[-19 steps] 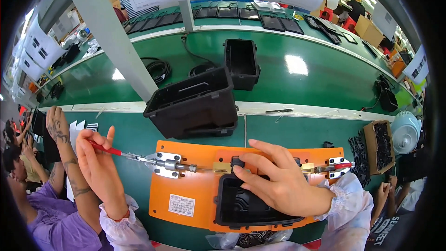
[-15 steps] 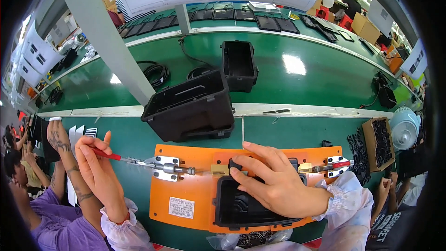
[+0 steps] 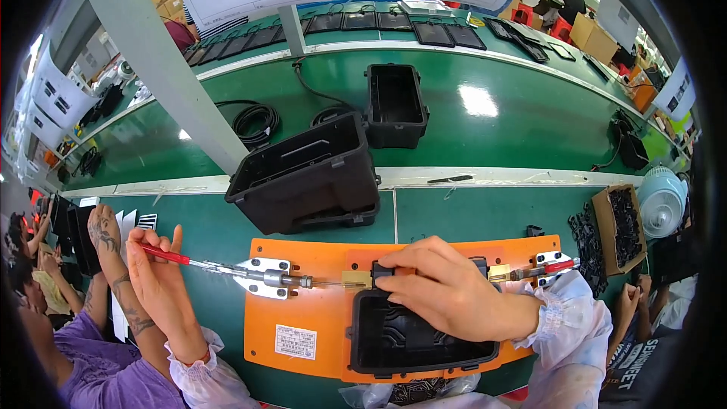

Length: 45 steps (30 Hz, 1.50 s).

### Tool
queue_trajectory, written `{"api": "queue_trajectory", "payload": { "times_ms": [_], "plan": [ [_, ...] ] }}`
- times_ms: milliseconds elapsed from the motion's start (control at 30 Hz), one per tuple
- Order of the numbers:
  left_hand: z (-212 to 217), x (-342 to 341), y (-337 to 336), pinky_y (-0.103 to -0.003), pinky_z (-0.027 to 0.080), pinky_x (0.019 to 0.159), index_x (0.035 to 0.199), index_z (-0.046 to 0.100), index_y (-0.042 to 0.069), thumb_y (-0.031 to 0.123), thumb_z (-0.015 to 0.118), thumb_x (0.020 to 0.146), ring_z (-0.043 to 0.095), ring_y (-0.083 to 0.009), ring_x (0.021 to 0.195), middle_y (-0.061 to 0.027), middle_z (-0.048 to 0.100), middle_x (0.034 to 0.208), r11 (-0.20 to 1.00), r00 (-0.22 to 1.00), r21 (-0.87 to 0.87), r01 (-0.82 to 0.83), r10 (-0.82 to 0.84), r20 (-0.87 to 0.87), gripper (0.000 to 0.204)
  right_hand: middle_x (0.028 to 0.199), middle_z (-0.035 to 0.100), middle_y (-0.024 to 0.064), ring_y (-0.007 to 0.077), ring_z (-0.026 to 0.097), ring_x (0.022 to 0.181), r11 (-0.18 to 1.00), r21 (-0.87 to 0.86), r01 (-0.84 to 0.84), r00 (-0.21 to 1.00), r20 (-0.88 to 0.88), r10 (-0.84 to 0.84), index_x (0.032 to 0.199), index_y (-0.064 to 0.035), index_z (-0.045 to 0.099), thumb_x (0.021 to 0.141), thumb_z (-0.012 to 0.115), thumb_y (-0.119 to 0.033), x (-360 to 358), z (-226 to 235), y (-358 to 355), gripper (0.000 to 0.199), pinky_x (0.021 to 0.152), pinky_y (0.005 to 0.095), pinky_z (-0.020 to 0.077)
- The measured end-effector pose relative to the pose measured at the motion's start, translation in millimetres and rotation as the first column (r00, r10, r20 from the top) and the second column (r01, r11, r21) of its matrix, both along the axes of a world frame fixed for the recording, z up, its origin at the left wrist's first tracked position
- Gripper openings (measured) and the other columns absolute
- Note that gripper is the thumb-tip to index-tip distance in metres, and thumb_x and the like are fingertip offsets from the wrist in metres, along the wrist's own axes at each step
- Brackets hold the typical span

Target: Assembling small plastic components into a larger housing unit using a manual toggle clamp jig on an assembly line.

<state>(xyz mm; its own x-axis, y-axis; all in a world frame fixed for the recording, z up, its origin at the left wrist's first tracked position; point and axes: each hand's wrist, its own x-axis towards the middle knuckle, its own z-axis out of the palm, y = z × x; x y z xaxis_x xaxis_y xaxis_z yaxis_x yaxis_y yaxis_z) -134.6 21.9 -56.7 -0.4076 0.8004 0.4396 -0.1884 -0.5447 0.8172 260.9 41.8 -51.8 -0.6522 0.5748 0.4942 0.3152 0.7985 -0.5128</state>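
Observation:
My left hand pinches the red handle of a push-pull toggle clamp, whose rod runs to a brass block. That clamp is bolted to the left side of an orange fixture plate. A black plastic box lies open side up on the plate. Across it reaches my right hand, fingers closed on a small black part at the box's far edge, beside the brass block. At the right, a second toggle clamp with a red handle is partly behind my sleeve.
Two black bins stand beyond the plate. A carton of black parts and a pale blue fan are at the right. A grey post rises at the left. A co-worker's tattooed arm is close to my left hand.
My left hand and the red handle have shifted slightly left and down. My right hand's fingers have drawn closer together over the small black part. The view has shifted slightly.

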Motion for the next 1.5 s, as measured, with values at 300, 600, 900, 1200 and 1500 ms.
{"api": "queue_trajectory", "payload": {
  "times_ms": [300, 600, 900, 1200, 1500],
  "plan": [
    [-14.8, -11.5, -1.7, -0.052, 0.045, 0.111, 0.122, 0.055, 0.005, 0.027, 0.049, 0.111, 0.056, -0.0138, 0.091, -0.0041, 0.054, 0.103, 0.997, 0.995, -0.072, -0.037, 0.043, 0.094, 0.026, 0.120, 0.061, 0.0159, 0.0300, 0.059, 0.105, 0.999, -0.032, -0.003, 1.000, -0.009, 0.003, 0.115, 0.0060, 0.068, 0.083, 0.072, 0.001, -0.2, 0.6, -3.4, 0.032, 0.087, 0.0376, 0.0541],
    [-15.9, -11.3, -1.0, -0.051, 0.046, 0.110, 0.122, 0.055, 0.004, 0.028, 0.049, 0.111, 0.056, -0.0139, 0.092, -0.0042, 0.056, 0.102, 0.997, 0.995, -0.060, -0.050, 0.055, 0.089, 0.027, 0.116, 0.063, 0.0160, 0.0301, 0.060, 0.106, 0.999, 0.045, 0.003, 0.999, 0.045, -0.005, 0.112, 0.0071, 0.070, 0.079, 0.073, 0.000, -0.4, -2.8, -1.9, 0.034, 0.087, 0.0374, 0.0545],
    [14.8, 23.5, 1.0, -0.051, 0.038, 0.117, 0.116, 0.052, 0.005, 0.026, 0.043, 0.113, 0.053, -0.0132, 0.088, -0.0041, 0.052, 0.097, 0.996, 0.986, 0.020, -0.089, 0.091, -0.142, 0.023, 0.119, 0.064, 0.0147, 0.0339, 0.061, 0.115, 0.977, 0.206, 0.060, 0.979, 0.181, -0.098, 0.112, 0.0008, 0.072, 0.074, 0.075, -0.006, -4.4, 4.5, -7.4, 0.038, 0.089, 0.0429, 0.0553],
    [15.8, 38.8, 2.5, -0.050, 0.042, 0.115, 0.111, 0.051, 0.005, 0.023, 0.037, 0.114, 0.050, -0.0101, 0.070, -0.0029, 0.052, 0.085, 0.959, 0.849, 0.079, -0.270, 0.277, -0.450, 0.023, 0.120, 0.062, 0.0175, 0.0338, 0.060, 0.113, 0.983, 0.177, 0.054, 0.981, 0.174, -0.085, 0.112, 0.0050, 0.070, 0.077, 0.072, -0.004, -7.4, -0.9, -10.1, 0.035, 0.088, 0.0427, 0.0543],
    [14.0, 33.2, 4.8, -0.051, 0.040, 0.115, 0.114, 0.051, 0.005, 0.024, 0.036, 0.114, 0.050, -0.0107, 0.069, -0.0030, 0.052, 0.086, 0.977, 0.902, 0.079, -0.198, 0.213, -0.376, 0.024, 0.115, 0.061, 0.0164, 0.0313, 0.060, 0.096, 0.997, 0.046, 0.061, 0.993, 0.098, -0.066, 0.111, 0.0049, 0.069, 0.081, 0.081, -0.006, -5.3, 4.7, -6.3, 0.034, 0.079, 0.0376, 0.0536]
  ]
}}
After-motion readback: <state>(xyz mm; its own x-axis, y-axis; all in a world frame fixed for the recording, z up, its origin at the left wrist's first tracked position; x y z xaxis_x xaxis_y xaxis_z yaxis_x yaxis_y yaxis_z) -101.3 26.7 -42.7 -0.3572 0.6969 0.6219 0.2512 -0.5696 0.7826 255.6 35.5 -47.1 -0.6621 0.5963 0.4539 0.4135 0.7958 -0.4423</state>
